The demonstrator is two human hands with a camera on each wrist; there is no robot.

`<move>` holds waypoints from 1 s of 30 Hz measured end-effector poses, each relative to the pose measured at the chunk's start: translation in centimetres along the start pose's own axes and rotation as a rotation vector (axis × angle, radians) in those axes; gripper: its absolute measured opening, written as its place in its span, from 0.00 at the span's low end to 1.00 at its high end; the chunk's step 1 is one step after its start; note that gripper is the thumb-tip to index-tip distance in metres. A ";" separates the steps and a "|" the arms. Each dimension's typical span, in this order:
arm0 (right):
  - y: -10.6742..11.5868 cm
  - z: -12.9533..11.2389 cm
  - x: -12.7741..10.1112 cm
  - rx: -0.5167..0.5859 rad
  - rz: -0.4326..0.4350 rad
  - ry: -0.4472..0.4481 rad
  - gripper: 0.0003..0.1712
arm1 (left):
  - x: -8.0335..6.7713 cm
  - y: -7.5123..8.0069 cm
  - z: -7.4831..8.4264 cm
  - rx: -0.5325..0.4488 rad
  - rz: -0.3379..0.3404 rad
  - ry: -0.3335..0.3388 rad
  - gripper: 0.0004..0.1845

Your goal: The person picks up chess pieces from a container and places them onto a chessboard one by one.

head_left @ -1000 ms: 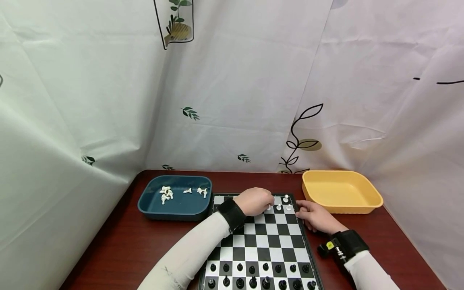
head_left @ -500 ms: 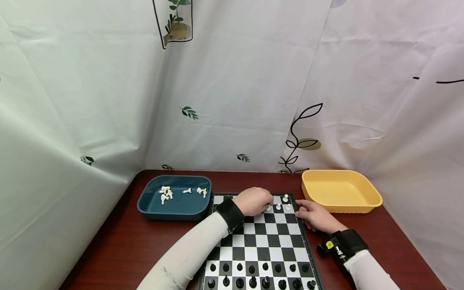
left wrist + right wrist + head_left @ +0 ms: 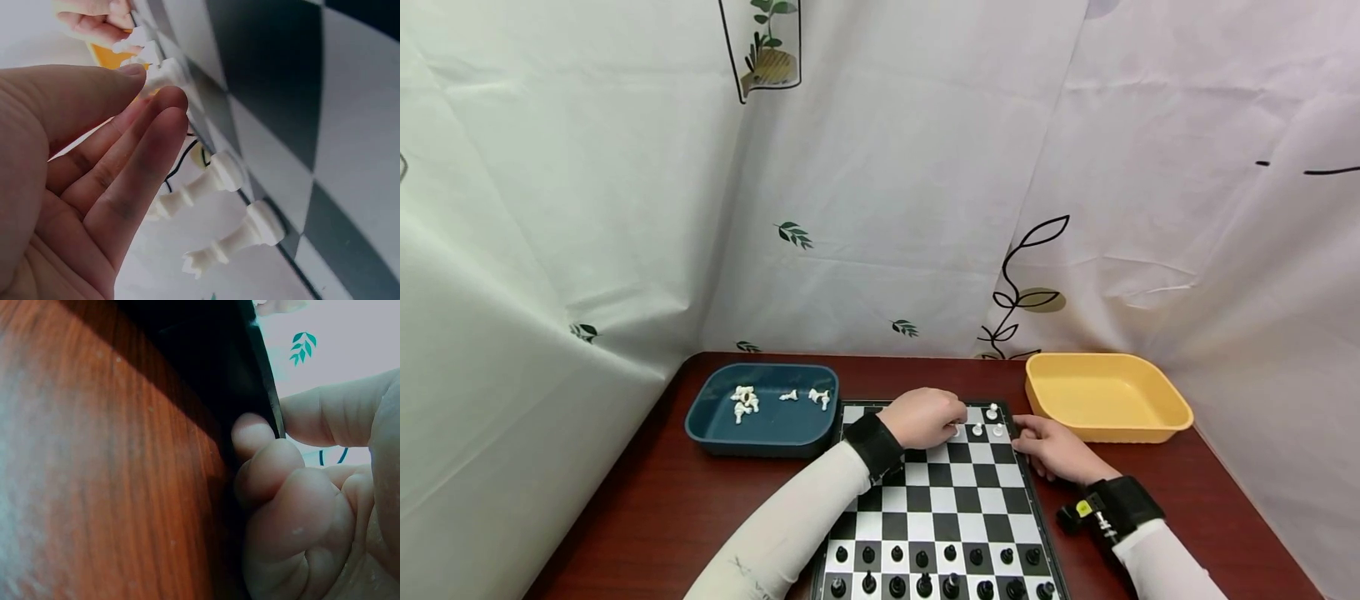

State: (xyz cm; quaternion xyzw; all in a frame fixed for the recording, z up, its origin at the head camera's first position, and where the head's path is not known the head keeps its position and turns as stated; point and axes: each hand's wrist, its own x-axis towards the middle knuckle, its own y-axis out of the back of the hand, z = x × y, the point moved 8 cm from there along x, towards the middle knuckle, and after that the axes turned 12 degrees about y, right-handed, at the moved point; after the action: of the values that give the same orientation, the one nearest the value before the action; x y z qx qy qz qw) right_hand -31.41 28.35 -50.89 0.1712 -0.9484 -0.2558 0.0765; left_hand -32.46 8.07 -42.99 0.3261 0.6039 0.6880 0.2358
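Observation:
My left hand (image 3: 923,418) is at the far side of the chessboard (image 3: 951,475), its thumb and fingertips pinching a small white chess piece (image 3: 167,74) whose base is against a square. The fingers cover its upper part, which looks like a pawn. Nearby on the board stand two white pawns (image 3: 977,429) and a white corner piece (image 3: 992,411). In the left wrist view, a crowned white piece (image 3: 237,240) and another tall white piece (image 3: 197,186) stand behind the fingers. My right hand (image 3: 1056,448) grips the board's right edge (image 3: 265,369), thumb on top and fingers curled against the side.
Left of the board, a blue tray (image 3: 700,429) holds several white chess pieces (image 3: 745,400). A yellow tray (image 3: 1105,435) stands at the back right. Two rows of black chess pieces (image 3: 923,583) stand on the near side. A white printed curtain (image 3: 865,275) hangs behind the table (image 3: 700,500).
Both hands stay almost where they were, the left on the white piece and the right on the board's edge. Only a slight shift of the head view shows.

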 end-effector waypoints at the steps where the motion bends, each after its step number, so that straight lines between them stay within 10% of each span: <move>1: 0.0 0.0 0.0 0.000 -0.001 0.001 0.36 | -0.2 0.3 0.0 -0.003 0.006 0.002 0.07; 14: -0.1 -0.5 -0.3 -0.007 -0.009 0.011 0.36 | -3.8 5.3 -1.6 0.001 0.155 0.056 0.08; 30: -0.2 -0.7 -0.5 -0.039 -0.036 -0.010 0.40 | -10.1 9.9 -11.2 -0.022 0.352 0.338 0.07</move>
State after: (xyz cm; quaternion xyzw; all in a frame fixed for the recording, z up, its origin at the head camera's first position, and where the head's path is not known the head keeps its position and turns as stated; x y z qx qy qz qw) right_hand -30.70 28.07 -50.40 0.1853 -0.9404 -0.2763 0.0704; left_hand -33.11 -8.35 -35.54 0.3042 0.5609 0.7699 0.0114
